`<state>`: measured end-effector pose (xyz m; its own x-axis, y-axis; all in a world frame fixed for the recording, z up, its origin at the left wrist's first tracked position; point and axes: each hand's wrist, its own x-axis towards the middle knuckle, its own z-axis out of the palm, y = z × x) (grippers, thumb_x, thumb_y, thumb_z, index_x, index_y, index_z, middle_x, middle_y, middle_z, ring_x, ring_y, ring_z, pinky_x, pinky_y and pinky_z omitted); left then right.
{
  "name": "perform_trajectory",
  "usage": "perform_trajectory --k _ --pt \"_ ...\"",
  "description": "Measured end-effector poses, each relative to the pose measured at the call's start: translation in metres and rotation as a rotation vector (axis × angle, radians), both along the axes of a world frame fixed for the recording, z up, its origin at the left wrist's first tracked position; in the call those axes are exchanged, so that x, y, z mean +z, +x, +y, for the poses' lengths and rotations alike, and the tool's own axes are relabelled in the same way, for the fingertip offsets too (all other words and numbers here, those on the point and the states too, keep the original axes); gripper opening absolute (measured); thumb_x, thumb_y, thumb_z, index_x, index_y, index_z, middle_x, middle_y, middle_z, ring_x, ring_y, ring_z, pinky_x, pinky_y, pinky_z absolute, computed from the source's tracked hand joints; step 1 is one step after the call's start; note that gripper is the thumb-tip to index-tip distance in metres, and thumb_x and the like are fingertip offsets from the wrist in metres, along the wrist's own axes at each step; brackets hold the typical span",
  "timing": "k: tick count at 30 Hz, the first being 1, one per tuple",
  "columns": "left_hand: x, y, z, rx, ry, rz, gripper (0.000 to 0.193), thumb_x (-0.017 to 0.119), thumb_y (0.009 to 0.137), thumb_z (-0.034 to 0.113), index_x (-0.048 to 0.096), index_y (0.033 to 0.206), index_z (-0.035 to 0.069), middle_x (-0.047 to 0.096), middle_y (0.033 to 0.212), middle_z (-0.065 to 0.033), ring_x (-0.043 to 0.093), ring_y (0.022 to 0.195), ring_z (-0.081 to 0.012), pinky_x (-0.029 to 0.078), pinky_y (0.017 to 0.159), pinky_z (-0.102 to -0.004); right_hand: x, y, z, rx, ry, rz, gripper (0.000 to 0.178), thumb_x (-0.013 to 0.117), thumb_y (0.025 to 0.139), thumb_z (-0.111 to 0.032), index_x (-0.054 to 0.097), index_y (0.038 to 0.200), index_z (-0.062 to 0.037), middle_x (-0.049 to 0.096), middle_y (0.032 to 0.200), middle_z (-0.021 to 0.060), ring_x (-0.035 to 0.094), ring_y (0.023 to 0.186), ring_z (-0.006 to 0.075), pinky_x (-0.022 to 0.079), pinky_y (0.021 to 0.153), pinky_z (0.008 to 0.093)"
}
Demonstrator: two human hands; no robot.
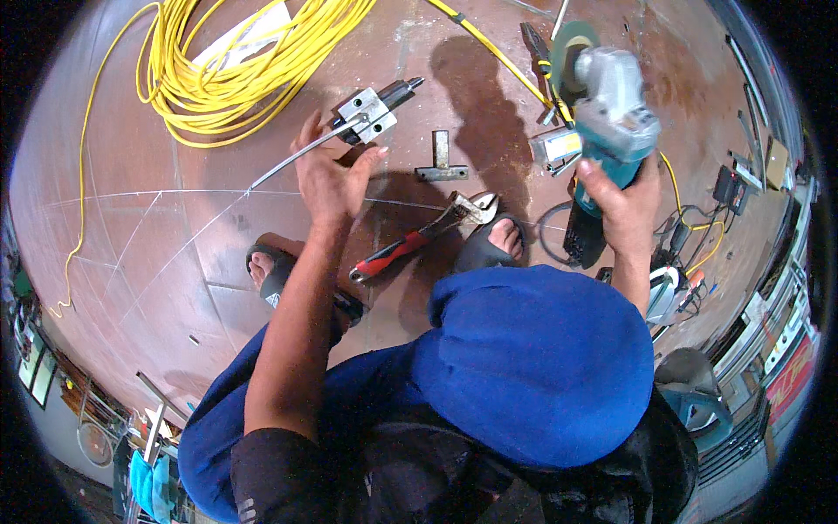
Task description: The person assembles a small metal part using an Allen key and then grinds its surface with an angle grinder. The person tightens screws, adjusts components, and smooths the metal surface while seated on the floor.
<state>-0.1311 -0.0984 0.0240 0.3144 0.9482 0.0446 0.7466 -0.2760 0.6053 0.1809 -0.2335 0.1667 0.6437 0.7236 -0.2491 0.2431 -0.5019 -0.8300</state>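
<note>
Above scuffed floor (175,249), left fingers (361,171) around metal block (374,108), right fingers (597,181) around plastic grinder (614,141)

The grinder (614,148) is teal with a cloudy grey head (614,87) and a black tail (583,237) (its disc (570,52) is dull green), while the block (377,112) is silvery. The wrench (401,251) pairs red and black with steel grey, the cord (209,93) is bright yellow, and the trousers (532,367) are plain blue. Thin white lines (161,192) cross the reddish-brown floor (131,227).
</note>
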Motion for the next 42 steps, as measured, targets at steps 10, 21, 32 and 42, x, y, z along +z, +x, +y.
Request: perform_trajectory --k 10,21,32,42 --pt "-0.009 -0.003 0.03 -0.159 -0.214 -0.101 0.082 0.085 0.071 0.01 0.051 0.145 0.009 0.059 0.129 -0.0176 0.059 0.12 -0.037 0.052 0.103 -0.0441 -0.032 -0.051 0.013 0.257 -0.466 -0.198 0.072 0.089 0.072 -0.036 0.054 0.122 0.002 0.072 0.102 0.027 0.072 0.096 0.0433 0.057 0.082 0.0478" --pt "0.009 0.026 0.044 -0.174 -0.141 0.129 0.056 0.082 0.071 0.024 0.061 0.121 0.011 0.06 0.121 -0.0159 0.06 0.113 -0.04 0.053 0.094 -0.0482 -0.051 -0.066 0.024 0.321 -0.471 -0.228 0.073 0.086 0.073 -0.042 0.051 0.117 0.0048 0.071 0.097 0.0294 0.072 0.091 0.0452 0.058 0.078 0.0515" --pt "0.013 0.021 0.037 0.069 -0.772 -0.419 0.061 0.085 0.067 0.012 0.058 0.121 0.003 0.068 0.103 -0.0085 0.066 0.094 -0.021 0.053 0.088 -0.0354 -0.027 -0.073 0.018 0.251 -0.529 -0.045 0.07 0.088 0.075 -0.028 0.051 0.125 0.0036 0.073 0.093 0.0215 0.076 0.085 0.0355 0.059 0.075 0.0423" --pt "0.004 0.028 0.018 0.031 -0.609 -0.433 0.061 0.082 0.068 0.005 0.058 0.123 0.003 0.061 0.112 -0.0077 0.063 0.106 -0.0182 0.052 0.096 -0.0325 -0.042 -0.076 0.013 0.338 -0.498 -0.21 0.074 0.088 0.074 -0.029 0.05 0.127 0.0071 0.073 0.087 0.0215 0.076 0.075 0.0336 0.06 0.069 0.0408"
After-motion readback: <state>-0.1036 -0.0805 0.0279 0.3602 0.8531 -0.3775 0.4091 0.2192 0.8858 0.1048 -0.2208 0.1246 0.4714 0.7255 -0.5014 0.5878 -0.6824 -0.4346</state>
